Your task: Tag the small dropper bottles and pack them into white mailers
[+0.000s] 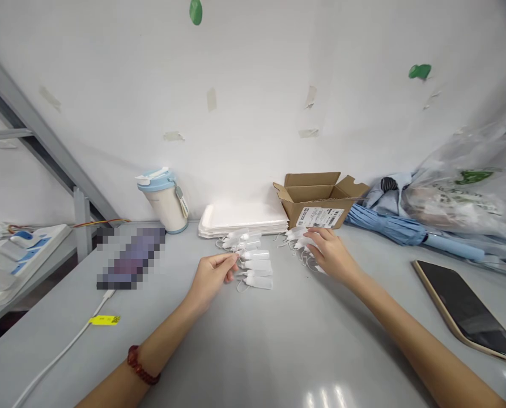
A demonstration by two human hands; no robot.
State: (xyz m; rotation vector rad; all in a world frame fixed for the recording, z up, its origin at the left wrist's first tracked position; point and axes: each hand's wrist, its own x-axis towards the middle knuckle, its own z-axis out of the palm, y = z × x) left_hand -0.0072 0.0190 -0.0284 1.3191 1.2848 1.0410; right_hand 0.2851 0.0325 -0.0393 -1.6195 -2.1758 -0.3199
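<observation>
Several small translucent squeeze bottles (256, 264) with thin cord loops lie in a column at the middle of the table, necks to the left. My left hand (210, 279) is closed in a pinch at the neck end of one bottle (256, 255) in that column. To the right, a loose cluster of similar bottles (296, 233) with tangled loops lies before the cardboard box. My right hand (334, 254) reaches over this cluster, thumb and fingers apart around a bottle; its fingertips partly hide the bottles, and no firm grip shows.
Behind the bottles lie stacked white foam sheets (244, 219) and an open cardboard box (316, 207). A tumbler (165, 204) and a pixelated device (131, 260) with a cable are left. A blue umbrella (388, 224), plastic bags (460, 192) and a phone (469, 311) are right.
</observation>
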